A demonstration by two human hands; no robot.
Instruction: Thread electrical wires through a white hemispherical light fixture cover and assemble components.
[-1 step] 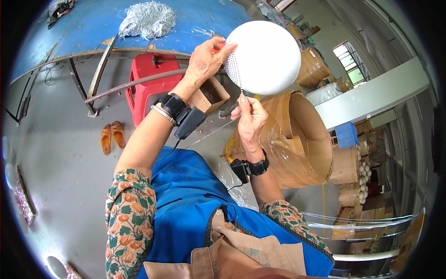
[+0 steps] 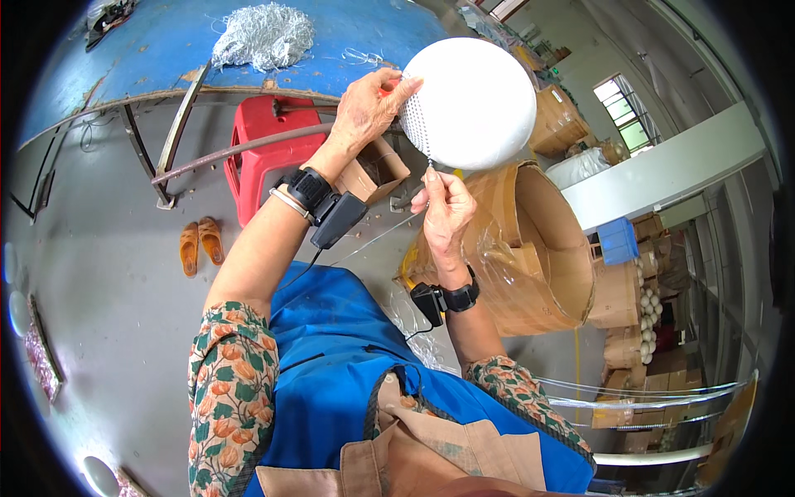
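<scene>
A large white ball (image 2: 476,103) is held up in front of me, with rows of small beads (image 2: 416,124) covering part of its left side. My left hand (image 2: 373,101) is closed on the ball's left edge, its thumb pressed over the beaded part. Just below the ball, my right hand (image 2: 447,207) pinches a thin bead string (image 2: 431,162) that runs from the beaded rows. From the right fingers a fine strand trails down and left toward my blue apron (image 2: 331,319). The fingers under the ball are partly hidden.
A blue table (image 2: 157,58) with a heap of silvery strings (image 2: 265,37) stands at far left. Below it are a red stool (image 2: 248,157) and orange slippers (image 2: 200,240). A large round cardboard container (image 2: 505,273) stands at right; shelving with white balls (image 2: 648,315) lies beyond.
</scene>
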